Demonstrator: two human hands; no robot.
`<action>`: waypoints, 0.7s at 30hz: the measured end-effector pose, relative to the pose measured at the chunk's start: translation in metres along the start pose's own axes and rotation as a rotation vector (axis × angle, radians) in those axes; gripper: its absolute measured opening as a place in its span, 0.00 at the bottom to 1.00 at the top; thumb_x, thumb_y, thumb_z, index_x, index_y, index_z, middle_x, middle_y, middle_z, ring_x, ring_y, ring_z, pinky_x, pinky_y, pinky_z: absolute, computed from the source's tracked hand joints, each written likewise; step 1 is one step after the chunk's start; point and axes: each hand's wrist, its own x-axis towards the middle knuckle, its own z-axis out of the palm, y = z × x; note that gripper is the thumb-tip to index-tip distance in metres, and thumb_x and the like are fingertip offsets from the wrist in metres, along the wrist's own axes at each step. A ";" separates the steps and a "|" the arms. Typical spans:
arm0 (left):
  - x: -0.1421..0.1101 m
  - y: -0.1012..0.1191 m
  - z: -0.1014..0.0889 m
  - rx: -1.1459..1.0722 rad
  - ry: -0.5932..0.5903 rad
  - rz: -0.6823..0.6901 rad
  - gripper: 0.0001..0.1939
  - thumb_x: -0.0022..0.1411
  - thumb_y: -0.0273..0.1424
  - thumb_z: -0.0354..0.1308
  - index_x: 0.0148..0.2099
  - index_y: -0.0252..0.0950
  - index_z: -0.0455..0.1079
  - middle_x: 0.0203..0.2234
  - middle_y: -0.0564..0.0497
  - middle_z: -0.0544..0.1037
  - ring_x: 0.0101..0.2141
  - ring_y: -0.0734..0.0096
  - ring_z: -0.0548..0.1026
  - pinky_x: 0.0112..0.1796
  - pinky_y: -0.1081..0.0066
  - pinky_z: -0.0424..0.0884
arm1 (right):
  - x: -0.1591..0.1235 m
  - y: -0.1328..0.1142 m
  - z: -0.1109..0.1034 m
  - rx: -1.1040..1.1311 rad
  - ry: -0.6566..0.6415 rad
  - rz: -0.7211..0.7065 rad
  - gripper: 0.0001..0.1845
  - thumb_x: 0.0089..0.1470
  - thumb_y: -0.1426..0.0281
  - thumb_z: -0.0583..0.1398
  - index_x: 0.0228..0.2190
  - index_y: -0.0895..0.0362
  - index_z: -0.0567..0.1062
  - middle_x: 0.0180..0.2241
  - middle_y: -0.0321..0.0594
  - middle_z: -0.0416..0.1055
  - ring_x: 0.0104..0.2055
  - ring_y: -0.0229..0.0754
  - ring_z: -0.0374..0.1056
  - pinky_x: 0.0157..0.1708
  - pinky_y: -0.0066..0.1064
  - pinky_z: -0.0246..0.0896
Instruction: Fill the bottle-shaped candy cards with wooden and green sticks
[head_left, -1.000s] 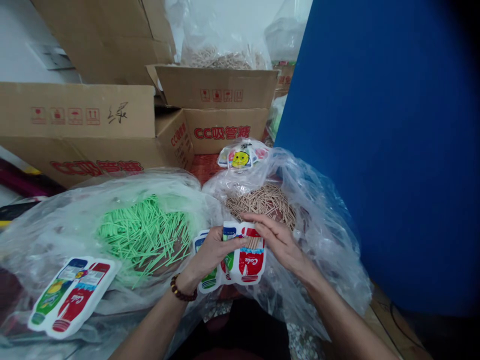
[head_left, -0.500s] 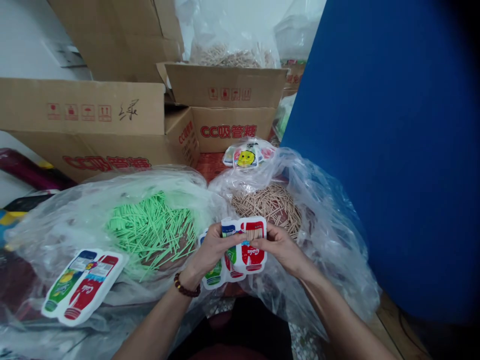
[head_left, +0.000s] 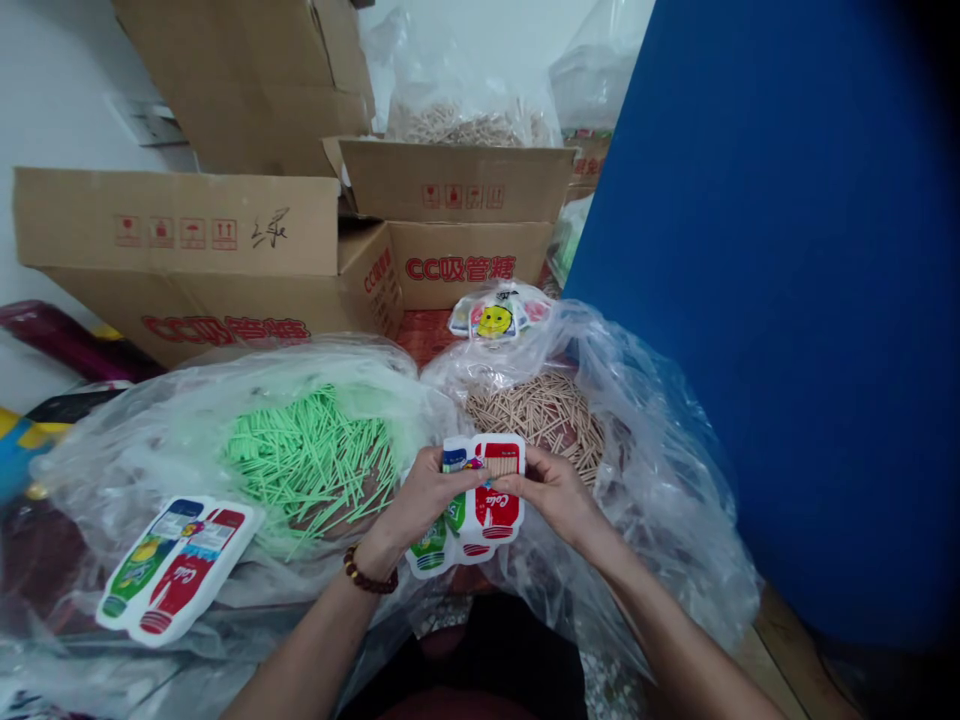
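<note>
My left hand (head_left: 424,500) and my right hand (head_left: 551,492) both grip a stack of bottle-shaped printed pouches (head_left: 480,505), red, green and blue on white. Beige sticks show at the mouth of the front red pouch, by my right fingers. The hands hover over the gap between two clear plastic bags: one full of green sticks (head_left: 307,460) on the left, one full of beige sticks (head_left: 536,415) just behind my right hand. A bead bracelet (head_left: 367,578) circles my left wrist.
A spare pouch pair (head_left: 180,565) lies on the left bag. More pouches with a yellow face (head_left: 495,318) sit behind the beige bag. Cardboard boxes (head_left: 225,250) stand at the back. A blue panel (head_left: 772,300) walls off the right side.
My right hand has drawn in from an open reach over the pouches to a closed grip on their top edge. The view has shifted slightly; the pouches sit a little higher.
</note>
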 end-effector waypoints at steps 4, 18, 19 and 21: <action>0.000 0.000 0.000 -0.012 0.006 -0.022 0.13 0.49 0.32 0.68 0.37 0.29 0.77 0.27 0.48 0.81 0.27 0.66 0.77 0.32 0.69 0.73 | -0.001 0.003 0.001 -0.023 0.024 0.007 0.11 0.41 0.67 0.68 0.30 0.56 0.77 0.29 0.34 0.75 0.30 0.39 0.70 0.35 0.31 0.66; -0.013 0.006 -0.016 0.048 0.052 -0.129 0.10 0.49 0.33 0.68 0.32 0.31 0.77 0.24 0.50 0.82 0.23 0.67 0.77 0.26 0.72 0.72 | 0.060 0.003 -0.114 -1.026 0.389 0.136 0.08 0.51 0.70 0.57 0.23 0.56 0.74 0.19 0.35 0.70 0.26 0.38 0.67 0.30 0.27 0.58; -0.013 0.006 -0.016 0.040 0.052 -0.126 0.10 0.49 0.33 0.68 0.32 0.31 0.77 0.24 0.50 0.82 0.23 0.67 0.77 0.26 0.71 0.73 | 0.066 0.005 -0.119 -1.061 0.409 0.167 0.08 0.50 0.70 0.58 0.21 0.56 0.74 0.18 0.36 0.69 0.26 0.39 0.67 0.30 0.28 0.58; -0.013 0.006 -0.017 0.031 0.059 -0.125 0.10 0.49 0.33 0.68 0.32 0.32 0.77 0.24 0.50 0.82 0.23 0.67 0.78 0.27 0.71 0.73 | 0.076 0.010 -0.123 -1.113 0.449 0.227 0.11 0.50 0.67 0.58 0.20 0.56 0.74 0.16 0.38 0.69 0.27 0.41 0.68 0.31 0.29 0.57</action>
